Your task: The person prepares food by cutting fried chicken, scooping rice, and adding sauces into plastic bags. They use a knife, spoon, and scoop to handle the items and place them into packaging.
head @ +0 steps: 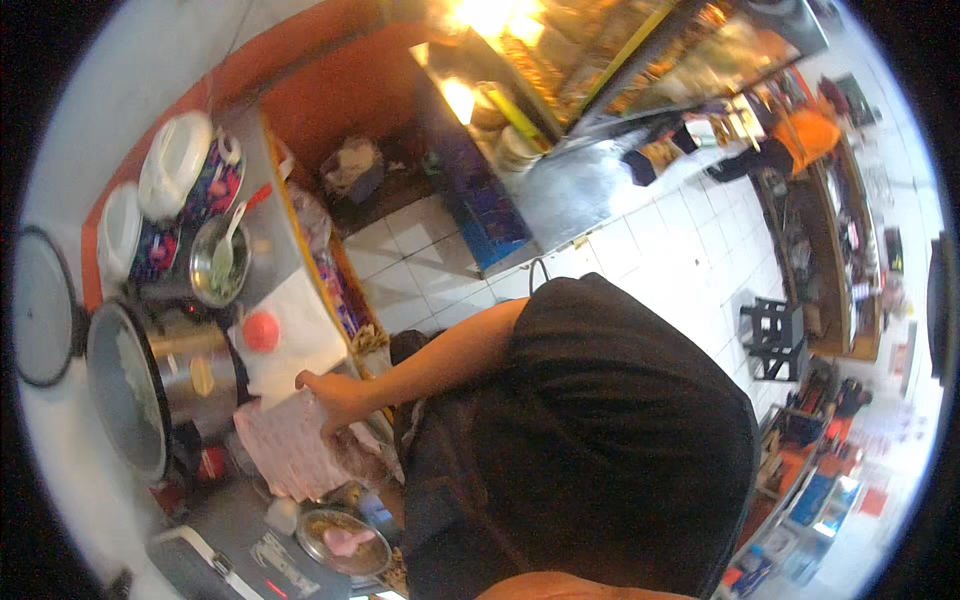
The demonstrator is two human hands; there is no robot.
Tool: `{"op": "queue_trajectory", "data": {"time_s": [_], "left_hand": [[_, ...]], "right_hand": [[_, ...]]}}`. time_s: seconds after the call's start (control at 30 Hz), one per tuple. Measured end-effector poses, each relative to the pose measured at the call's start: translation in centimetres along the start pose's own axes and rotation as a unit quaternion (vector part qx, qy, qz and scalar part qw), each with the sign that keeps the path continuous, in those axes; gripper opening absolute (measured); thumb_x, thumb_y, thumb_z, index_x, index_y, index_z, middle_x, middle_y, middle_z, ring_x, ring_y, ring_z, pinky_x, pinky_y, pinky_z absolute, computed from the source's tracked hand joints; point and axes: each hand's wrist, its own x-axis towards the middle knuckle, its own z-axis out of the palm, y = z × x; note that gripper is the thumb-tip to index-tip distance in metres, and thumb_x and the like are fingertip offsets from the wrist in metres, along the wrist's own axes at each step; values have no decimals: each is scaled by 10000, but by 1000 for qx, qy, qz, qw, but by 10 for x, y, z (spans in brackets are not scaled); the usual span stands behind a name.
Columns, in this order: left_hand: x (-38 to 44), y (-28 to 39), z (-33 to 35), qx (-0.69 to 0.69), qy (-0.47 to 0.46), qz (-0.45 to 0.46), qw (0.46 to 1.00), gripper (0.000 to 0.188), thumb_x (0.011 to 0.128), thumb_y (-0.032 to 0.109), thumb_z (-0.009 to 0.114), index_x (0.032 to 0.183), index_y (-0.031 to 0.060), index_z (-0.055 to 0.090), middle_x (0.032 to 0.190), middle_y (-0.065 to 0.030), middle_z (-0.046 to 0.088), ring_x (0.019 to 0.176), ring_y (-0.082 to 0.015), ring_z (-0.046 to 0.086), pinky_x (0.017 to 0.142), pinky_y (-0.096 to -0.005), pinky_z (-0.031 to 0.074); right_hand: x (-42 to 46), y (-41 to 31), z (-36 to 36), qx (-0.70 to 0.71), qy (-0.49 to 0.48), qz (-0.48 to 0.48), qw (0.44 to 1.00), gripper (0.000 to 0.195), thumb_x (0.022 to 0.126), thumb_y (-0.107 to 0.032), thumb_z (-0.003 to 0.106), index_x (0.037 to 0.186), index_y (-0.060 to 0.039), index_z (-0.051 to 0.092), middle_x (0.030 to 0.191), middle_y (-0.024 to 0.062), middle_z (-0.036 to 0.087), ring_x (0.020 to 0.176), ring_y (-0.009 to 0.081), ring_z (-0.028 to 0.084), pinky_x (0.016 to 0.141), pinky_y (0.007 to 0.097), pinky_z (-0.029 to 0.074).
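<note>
My right hand [339,397] reaches over the counter and grips the near edge of a pinkish-white patterned stack of sheets or bags [289,446]; its exact material is unclear. The fingertips lie near the edge of a white paper sheet [300,334]. On that paper sits a round red object [261,331]. Close below the right hand, a blurred, shaded shape [366,457] may be my left hand, but its fingers cannot be made out. A metal bowl [311,553] with a pink spoon or scoop [346,541] stands near the stack.
A large metal pot [187,375] stands beyond the stack. Farther along are a steel bowl [196,270] with a spoon in green food, and white lidded containers [176,161]. A lit food display [585,67], a black stool [772,337] and a person in orange [806,139] are across the tiled floor.
</note>
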Motion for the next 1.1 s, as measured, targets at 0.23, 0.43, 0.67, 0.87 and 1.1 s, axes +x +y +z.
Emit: {"op": "queue_trajectory", "data": {"time_s": [0.23,0.43,0.67,0.87,1.1], "left_hand": [[-8,-8,134,23,-124,12,992,312,829,92,503,1055,-20,686,1109,-122,640,1038,-235,602,913,-368,486],[-35,64,382,-35,-282,-88,955,274,820,3,612,1081,-13,696,1037,-100,691,942,-189,648,840,-330,514],[-41,80,703,40,-388,-27,920,640,831,418,698,1241,-64,600,1203,-226,651,1164,-276,609,999,-368,455],[15,60,842,280,-265,46,922,535,833,414,632,1060,-70,652,1060,-267,662,1104,-386,615,940,-442,491],[-3,44,798,155,-262,-114,945,262,794,223,664,939,5,673,898,-220,688,860,-378,674,752,-448,533]], "right_hand": [[-204,23,-229,58,32,11,998,628,617,-215,913,1140,-40,613,1003,110,676,926,221,664,788,359,558],[-448,106,-399,43,429,134,893,632,618,-252,917,1137,-31,630,966,112,681,847,200,663,729,352,562],[-649,183,-468,151,684,139,700,572,632,-189,912,1071,-16,589,925,108,665,783,185,659,661,344,562],[-641,201,-454,208,683,136,687,576,637,-179,906,1080,2,586,937,118,666,781,197,662,662,356,564],[-558,161,-528,256,624,18,738,659,618,-275,908,1136,6,614,1034,134,669,916,218,647,788,352,531]]}}
